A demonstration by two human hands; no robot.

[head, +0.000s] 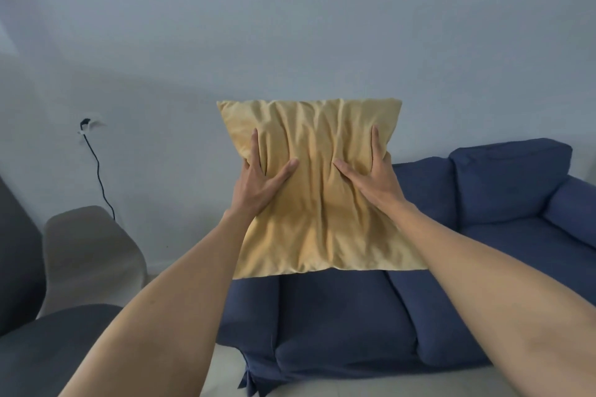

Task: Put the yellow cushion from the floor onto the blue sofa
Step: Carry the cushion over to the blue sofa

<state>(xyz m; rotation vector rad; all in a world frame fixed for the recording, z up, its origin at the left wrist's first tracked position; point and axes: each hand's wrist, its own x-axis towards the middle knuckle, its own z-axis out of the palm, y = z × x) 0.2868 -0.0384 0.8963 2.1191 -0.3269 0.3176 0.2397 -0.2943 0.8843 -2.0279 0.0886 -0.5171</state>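
The yellow cushion (317, 209) is held up in the air in front of me, above the left end of the blue sofa (451, 284). My left hand (258, 180) grips its left side with the thumb pressed into the front and the fingers partly behind. My right hand (374, 177) grips its right side the same way. The fabric is creased between the two thumbs. The cushion's lower edge hangs over the sofa's left armrest and seat, hiding part of the backrest.
A beige chair (90, 255) and a dark grey seat (48, 348) stand at the left. A black cable (100, 177) hangs from a wall socket behind them. Pale floor (387, 387) shows in front of the sofa. The plain wall rises behind.
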